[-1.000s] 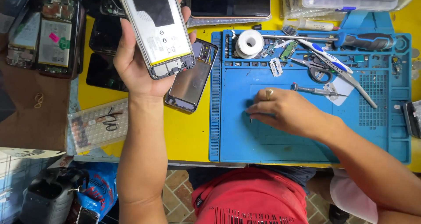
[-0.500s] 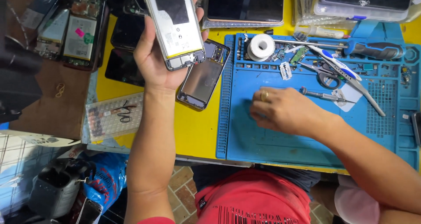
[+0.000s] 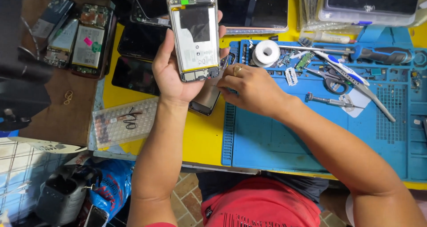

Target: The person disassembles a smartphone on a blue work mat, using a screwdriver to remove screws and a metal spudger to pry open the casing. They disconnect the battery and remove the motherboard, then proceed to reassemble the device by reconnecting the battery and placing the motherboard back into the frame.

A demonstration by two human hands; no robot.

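Observation:
My left hand point(image 3: 171, 73) holds an opened smartphone point(image 3: 195, 31) upright above the yellow table, its white inner frame and dark battery area facing me. My right hand point(image 3: 251, 89), a ring on one finger, has come up to the phone's lower right corner with its fingertips pinched together close to the edge; whether they hold a small part I cannot tell. Beneath both hands lies a second phone body point(image 3: 205, 100), partly hidden. The blue repair mat point(image 3: 311, 138) spreads under my right forearm.
On the mat lie a white tape roll point(image 3: 266, 53), scissors point(image 3: 333, 78), a small screwdriver point(image 3: 327, 100), a blue-handled screwdriver point(image 3: 382, 53) and tweezers point(image 3: 373, 98). Several dark phones and open boards point(image 3: 86, 42) sit left. A tablet point(image 3: 255, 11) lies at the back, a clear ruler-like plate point(image 3: 124, 122) near the front.
My right hand left the mat and moved up-left to the held phone's lower corner. The camera view shifted, so the phone and mat now sit further right.

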